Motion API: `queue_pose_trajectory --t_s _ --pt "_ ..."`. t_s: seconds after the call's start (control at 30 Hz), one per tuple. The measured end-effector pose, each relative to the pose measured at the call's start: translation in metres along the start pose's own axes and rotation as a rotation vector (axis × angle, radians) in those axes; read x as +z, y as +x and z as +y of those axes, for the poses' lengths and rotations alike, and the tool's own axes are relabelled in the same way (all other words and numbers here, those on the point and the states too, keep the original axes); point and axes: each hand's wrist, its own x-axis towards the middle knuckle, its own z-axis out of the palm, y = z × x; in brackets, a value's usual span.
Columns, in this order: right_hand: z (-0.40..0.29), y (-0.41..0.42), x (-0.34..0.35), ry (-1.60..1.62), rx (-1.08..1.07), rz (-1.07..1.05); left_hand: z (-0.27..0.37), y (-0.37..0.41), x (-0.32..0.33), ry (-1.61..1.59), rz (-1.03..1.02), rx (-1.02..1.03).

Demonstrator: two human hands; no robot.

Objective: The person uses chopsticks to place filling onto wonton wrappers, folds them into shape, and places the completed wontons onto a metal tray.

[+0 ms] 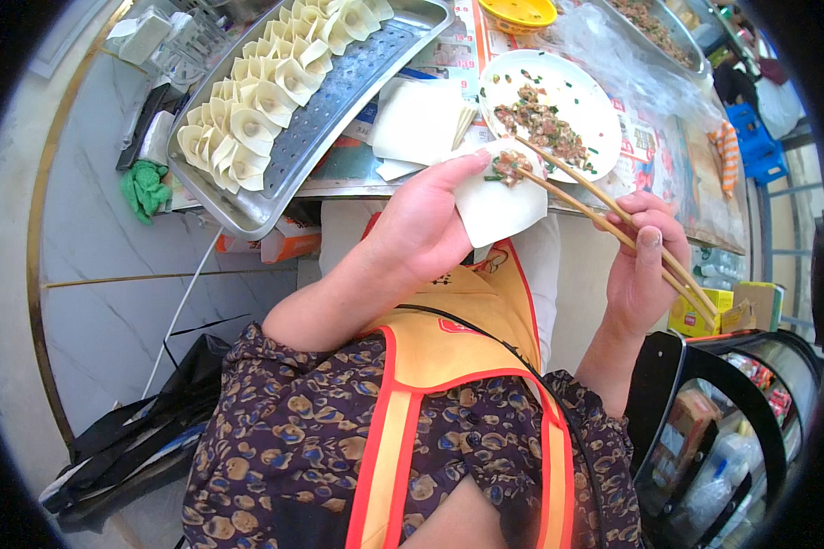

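Observation:
A square wonton wrapper (505, 213) lies across the fingers of my left hand (426, 219), its thumb over one edge. On the wrapper sits a small lump of minced meat filling with chopped green onion (511, 167). My right hand (649, 254) grips a pair of wooden chopsticks (611, 206), whose tips reach the filling. Just beyond, a white plate (601, 110) bears more minced filling (546, 127). A stack of wrappers (419, 120) rests left of the plate. Farther left, a perforated metal tray (329, 117) holds rows of folded wontons (254, 113).
A yellow bowl (520, 12) stands behind the plate, near a crumpled clear plastic bag (611, 51). A metal tray of minced filling (652, 31) is at the far right. A green cloth (144, 189) lies by the tray's left end. A black-framed chair (721, 398) stands at my right.

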Motion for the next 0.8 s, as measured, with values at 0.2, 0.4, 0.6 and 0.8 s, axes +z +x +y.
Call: queue_pose_trajectory --t_s 0.2,0.4,0.6,0.8 --pt "0.011 -0.001 0.002 0.062 0.061 0.033 -0.003 0.000 0.006 0.044 0.009 0.016" --pt "0.019 -0.002 0.002 0.095 0.059 0.085 -0.006 0.005 0.000 0.067 0.012 0.000" --pt "0.027 0.002 0.000 0.103 0.015 0.128 -0.008 0.005 0.002 0.063 0.023 -0.018" --pt "0.026 0.021 0.001 0.113 -0.008 0.196 -0.005 0.004 0.004 0.063 0.070 0.021"
